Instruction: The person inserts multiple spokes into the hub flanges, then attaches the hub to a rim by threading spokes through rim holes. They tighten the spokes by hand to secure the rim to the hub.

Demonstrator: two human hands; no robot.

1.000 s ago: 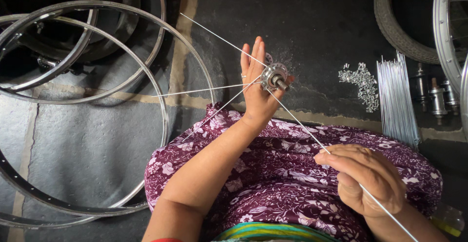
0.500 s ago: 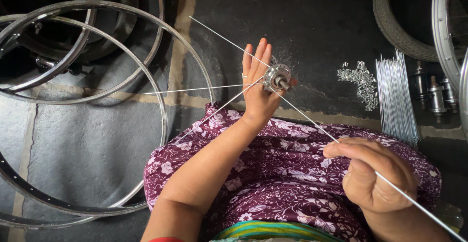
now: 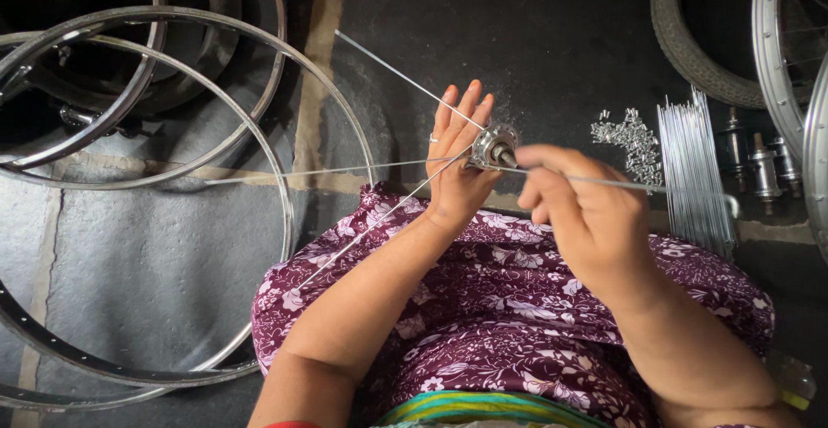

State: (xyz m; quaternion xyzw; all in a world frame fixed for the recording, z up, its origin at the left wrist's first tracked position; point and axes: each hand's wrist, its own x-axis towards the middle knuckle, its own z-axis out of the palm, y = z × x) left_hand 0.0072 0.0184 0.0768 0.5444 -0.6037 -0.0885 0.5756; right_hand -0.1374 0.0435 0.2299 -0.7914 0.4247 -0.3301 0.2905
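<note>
A: Over the lap, on the purple floral cloth (image 3: 509, 307), it's all about the wheel hub (image 3: 493, 146). The left hand (image 3: 457, 165) has it, fingers straight and pointing up, hub held against the palm side.

B: And the right hand (image 3: 586, 212) is just beside it, fingers pinched together on a thin steel spoke (image 3: 655, 186). That spoke runs level, its near end right at the hub flange, its far end out to the right.

A: Three more spokes fan out of the hub already: one (image 3: 392, 70) climbing to the upper left, one (image 3: 328, 171) lying nearly level to the left, one (image 3: 371, 225) slanting down across the cloth.

B: Whether the held spoke's tip is actually through a flange hole, I cannot tell; the fingers cover that spot.

A: On the dark floor to the right, a heap of small spoke nipples (image 3: 630, 139), and next to it a bundle of loose spokes (image 3: 693, 174).

B: Further right, a few spare hubs (image 3: 759, 165) near another rim. A rubber tyre (image 3: 690, 40) curves in the top right corner.

A: And on the left, bare metal rims (image 3: 172, 178) stacked and overlapping on the concrete.
</note>
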